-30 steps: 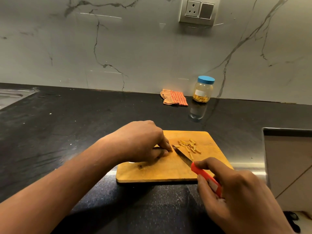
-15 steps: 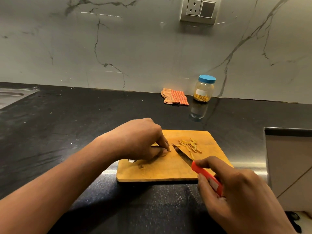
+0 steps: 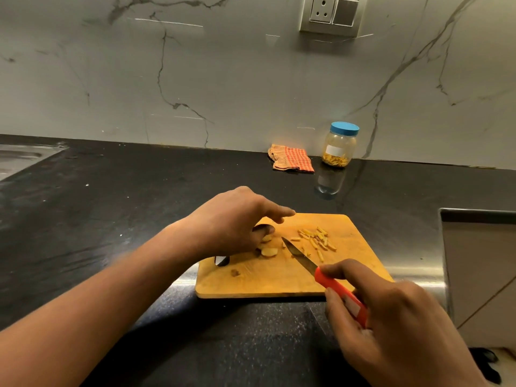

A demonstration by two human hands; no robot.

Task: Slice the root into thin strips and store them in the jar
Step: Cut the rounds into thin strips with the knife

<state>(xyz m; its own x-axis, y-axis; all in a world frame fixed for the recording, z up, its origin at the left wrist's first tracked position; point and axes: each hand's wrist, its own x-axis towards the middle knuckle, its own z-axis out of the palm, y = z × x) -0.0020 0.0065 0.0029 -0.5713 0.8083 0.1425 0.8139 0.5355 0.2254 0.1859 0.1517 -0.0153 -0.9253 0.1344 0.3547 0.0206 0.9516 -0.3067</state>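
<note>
Head view: on the dark desk point(image 3: 111, 196) a checked cloth point(image 3: 291, 159) lies just beside the jar point(image 3: 339, 146) (blue lid on, yellow pieces at its bottom) by the wall. Root slices point(image 3: 269, 251) and cut strips point(image 3: 317, 240) lie on the cutting board point(image 3: 279, 283). The left hand point(image 3: 237, 222) curls over the slices, hiding some, its grasp unclear. The right hand point(image 3: 396, 325) clutches the knife point(image 3: 300, 255).

The black stone countertop point(image 3: 111, 219) carries a wooden cutting board point(image 3: 279, 277) at its front edge. Well behind the board, at the wall, lies a folded checked cloth point(image 3: 293, 159). Also behind the board, more to the right, stands a blue-lidded jar point(image 3: 339, 145).
</note>
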